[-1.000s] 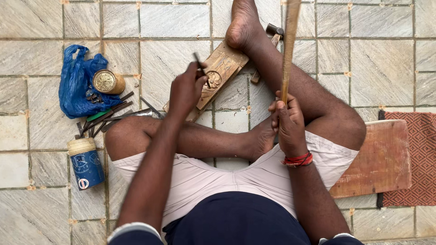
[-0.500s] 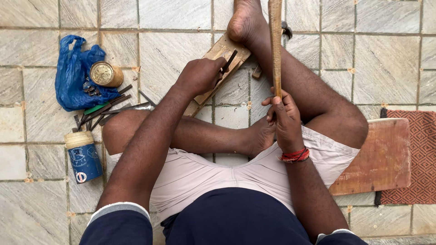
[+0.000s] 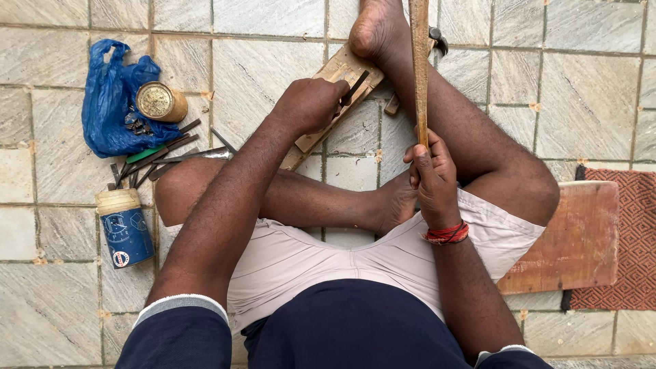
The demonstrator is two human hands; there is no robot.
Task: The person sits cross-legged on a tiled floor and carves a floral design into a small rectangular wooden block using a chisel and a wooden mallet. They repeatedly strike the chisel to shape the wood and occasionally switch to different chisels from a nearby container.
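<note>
I sit cross-legged on a tiled floor. My left hand (image 3: 307,104) grips a dark metal chisel (image 3: 354,87), its tip resting on a carved wooden piece (image 3: 336,72) that lies on the floor and is pinned under my outstretched foot (image 3: 374,29). My right hand (image 3: 432,176), with a red thread at the wrist, is closed around the lower end of a long wooden stick (image 3: 419,68) held upright above my leg.
To the left lie a blue plastic bag (image 3: 109,109), a round tin (image 3: 160,101), several dark chisels (image 3: 164,154) and a blue cylindrical container (image 3: 124,229). A wooden board (image 3: 574,239) and a red patterned mat (image 3: 625,239) are on the right.
The view has shifted. My left hand has moved up along the wooden piece with the chisel. The stick in my right hand has swung to a more upright line.
</note>
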